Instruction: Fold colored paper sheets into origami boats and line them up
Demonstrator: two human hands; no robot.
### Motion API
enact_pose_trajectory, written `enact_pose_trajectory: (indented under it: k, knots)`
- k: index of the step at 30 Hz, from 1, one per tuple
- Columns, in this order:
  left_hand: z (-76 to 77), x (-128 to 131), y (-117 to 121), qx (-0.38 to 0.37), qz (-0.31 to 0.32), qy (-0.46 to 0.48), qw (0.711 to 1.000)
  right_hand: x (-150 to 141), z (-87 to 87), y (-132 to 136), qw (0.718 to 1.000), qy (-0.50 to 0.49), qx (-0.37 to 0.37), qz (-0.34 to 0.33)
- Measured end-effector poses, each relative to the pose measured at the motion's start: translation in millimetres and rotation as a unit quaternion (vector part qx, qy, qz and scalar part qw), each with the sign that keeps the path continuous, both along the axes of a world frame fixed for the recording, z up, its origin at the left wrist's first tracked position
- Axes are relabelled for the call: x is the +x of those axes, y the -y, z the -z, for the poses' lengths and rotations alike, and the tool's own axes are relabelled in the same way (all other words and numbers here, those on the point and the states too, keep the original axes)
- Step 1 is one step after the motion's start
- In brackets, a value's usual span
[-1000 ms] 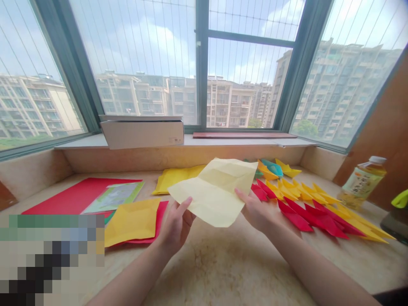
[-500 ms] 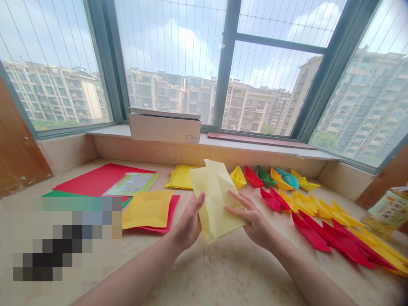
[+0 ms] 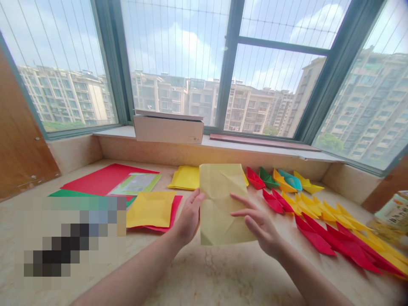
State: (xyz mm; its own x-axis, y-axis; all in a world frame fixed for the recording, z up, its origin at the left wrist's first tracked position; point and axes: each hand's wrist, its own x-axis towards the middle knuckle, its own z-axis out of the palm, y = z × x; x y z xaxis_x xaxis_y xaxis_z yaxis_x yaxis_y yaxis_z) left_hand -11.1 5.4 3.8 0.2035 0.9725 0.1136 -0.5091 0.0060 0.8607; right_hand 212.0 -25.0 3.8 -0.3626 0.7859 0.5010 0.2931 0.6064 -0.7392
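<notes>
A pale yellow sheet of paper [image 3: 219, 212] with creases across it stands upright before me, just above the table. My left hand [image 3: 188, 216] grips its left edge, thumb along the border and the other fingers partly hidden. On the right, my right hand [image 3: 259, 225] has its fingers spread, with two fingertips touching the front of the sheet. Whether any of its fingers are behind the paper I cannot tell. Close to my left hand lie square yellow sheets [image 3: 149, 209] over red ones [image 3: 176, 208]. Behind the held sheet is another yellow paper stack [image 3: 184, 177].
Folded paper boats in several colours fill the right side, among them red boats [image 3: 314, 236] and yellow boats [image 3: 338, 212]. Large red paper [image 3: 98, 180] and a clear packet [image 3: 137, 184] lie at left. A white box [image 3: 168, 128] stands on the windowsill. A jar [image 3: 390, 216] is at far right.
The paper was bent along a crease with its top uneven; now it is flatter and faces me as a rectangle. My right hand has shifted slightly right and down.
</notes>
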Motion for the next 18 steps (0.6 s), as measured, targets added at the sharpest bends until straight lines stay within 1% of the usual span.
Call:
enact_pose_trajectory:
  k: [2,3,4,5,7,10,13,16,18]
  knots:
    - [2.6,2,0,0.019,0.008,0.006,1.000,-1,5.3,-8,0.992,-0.075,0.023,0.096]
    - [3.9,3,0,0.022,0.004,0.007,1.000,-1,7.6,-12,0.986,-0.112,0.018,0.126]
    - [5.0,3,0,0.023,-0.003,0.006,1.000,-1,9.5,-15,0.979,-0.148,0.000,0.140]
    - [5.7,4,1,0.023,-0.012,0.002,1.000,-1,10.7,-18,0.974,-0.178,-0.029,0.140]
    - [6.1,4,2,0.022,-0.020,-0.011,0.999,-1,11.5,-19,0.965,-0.211,-0.098,0.119]
    - [4.1,5,5,0.020,-0.012,-0.018,1.000,-5,10.4,-15,0.958,-0.218,-0.168,0.085]
    - [2.5,5,7,0.005,-0.009,0.007,1.000,-10,9.7,-10,0.955,-0.224,-0.179,0.078]
    - [3.7,5,6,-0.019,0.008,0.032,0.999,-12,9.2,-10,0.954,-0.231,-0.168,0.087]
    - [5.1,6,6,-0.026,0.011,0.029,0.999,-12,8.8,-12,0.958,-0.223,-0.157,0.088]
